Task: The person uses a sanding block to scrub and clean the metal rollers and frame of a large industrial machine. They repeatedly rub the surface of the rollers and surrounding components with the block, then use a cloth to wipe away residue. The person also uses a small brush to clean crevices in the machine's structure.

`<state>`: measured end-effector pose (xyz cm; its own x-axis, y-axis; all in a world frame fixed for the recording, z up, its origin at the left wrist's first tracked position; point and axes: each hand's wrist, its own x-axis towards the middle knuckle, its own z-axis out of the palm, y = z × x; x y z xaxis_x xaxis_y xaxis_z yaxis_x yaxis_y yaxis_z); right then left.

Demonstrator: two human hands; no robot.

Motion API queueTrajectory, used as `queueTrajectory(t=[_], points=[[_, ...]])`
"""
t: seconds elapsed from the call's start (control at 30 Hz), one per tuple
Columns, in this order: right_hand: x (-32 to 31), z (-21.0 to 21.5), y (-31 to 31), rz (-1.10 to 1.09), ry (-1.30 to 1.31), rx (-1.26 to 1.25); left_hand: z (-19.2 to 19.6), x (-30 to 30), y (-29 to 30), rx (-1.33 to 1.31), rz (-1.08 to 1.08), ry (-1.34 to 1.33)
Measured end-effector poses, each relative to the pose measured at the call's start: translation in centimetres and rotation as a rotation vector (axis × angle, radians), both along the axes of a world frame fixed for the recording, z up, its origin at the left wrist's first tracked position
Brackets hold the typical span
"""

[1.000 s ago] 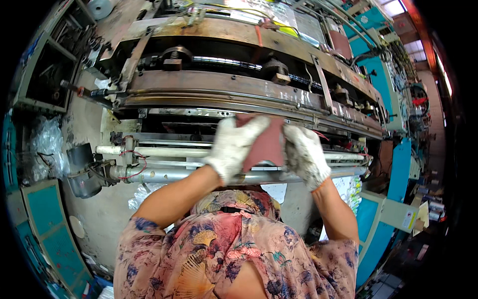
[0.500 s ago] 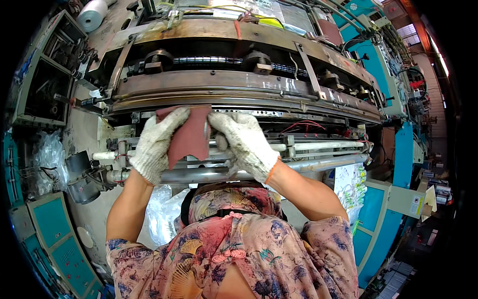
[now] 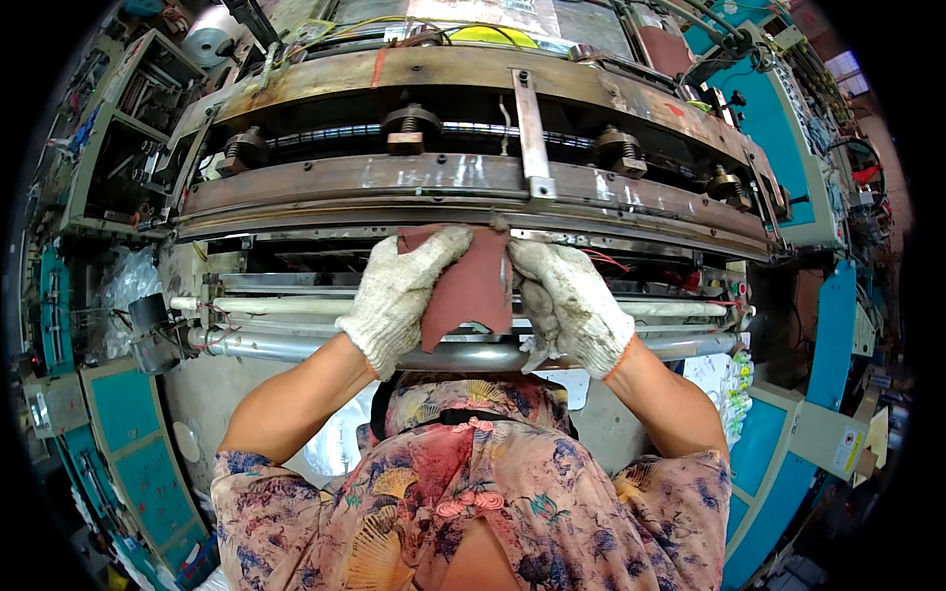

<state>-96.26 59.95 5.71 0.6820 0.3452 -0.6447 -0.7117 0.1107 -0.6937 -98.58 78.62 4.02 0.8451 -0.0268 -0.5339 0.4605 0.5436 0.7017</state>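
A reddish-brown piece of sandpaper (image 3: 469,295) with a ragged lower edge is held up against the long metal bar (image 3: 345,210) of a machine. My left hand (image 3: 399,291), in a white knit glove, grips its left side, the thumb lying over its upper part. My right hand (image 3: 572,300), in a dirtier white glove, closes on its right edge near the top; some of its fingers are hidden behind the sheet and the palm. Both hands are at the bar's lower edge, above the metal roller (image 3: 631,347).
Below the bar run a pale roller (image 3: 670,308) and thin red wires (image 3: 603,258). A flat metal bracket (image 3: 532,138) stands out from the machine. Teal cabinets (image 3: 133,414) flank the left side, and a teal machine panel (image 3: 783,128) rises at the right. Clear plastic film (image 3: 340,433) lies below.
My hands and the sandpaper have moved right along the bar, and the head view has shifted the same way. Both hands keep their hold.
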Motion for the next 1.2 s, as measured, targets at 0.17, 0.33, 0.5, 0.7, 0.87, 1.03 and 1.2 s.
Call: queueTrajectory(t=[0.17,0.33,0.5,0.7,0.87,1.03,1.2], points=[[0.8,-0.2,-6.6,0.029,0.027,-0.052,-0.3,0.9,-5.9,-0.042,-0.024,-0.016],[1.4,0.3,-12.1,0.002,0.031,-0.066,-0.2,1.8,-11.9,0.012,-0.031,0.03],[1.6,-0.4,-18.1,-0.097,-0.032,-0.076,-0.6,2.7,-18.1,-0.035,-0.088,0.014],[1.4,-0.9,-25.4,-0.394,-0.2,-0.294,-0.6,3.9,-26.7,-0.002,-0.214,-0.016],[-2.1,-1.0,-31.6,-0.325,-0.159,-0.086,-3.9,3.0,-31.1,-0.198,-0.399,-0.094],[-7.6,-0.2,-25.7,-0.153,-0.329,-0.395,1.0,-1.9,-20.2,-0.012,-0.66,-0.264],[-8.2,-0.6,-14.7,-0.02,-0.314,-0.426,-0.5,-4.5,-10.4,0.191,-0.668,-0.255]])
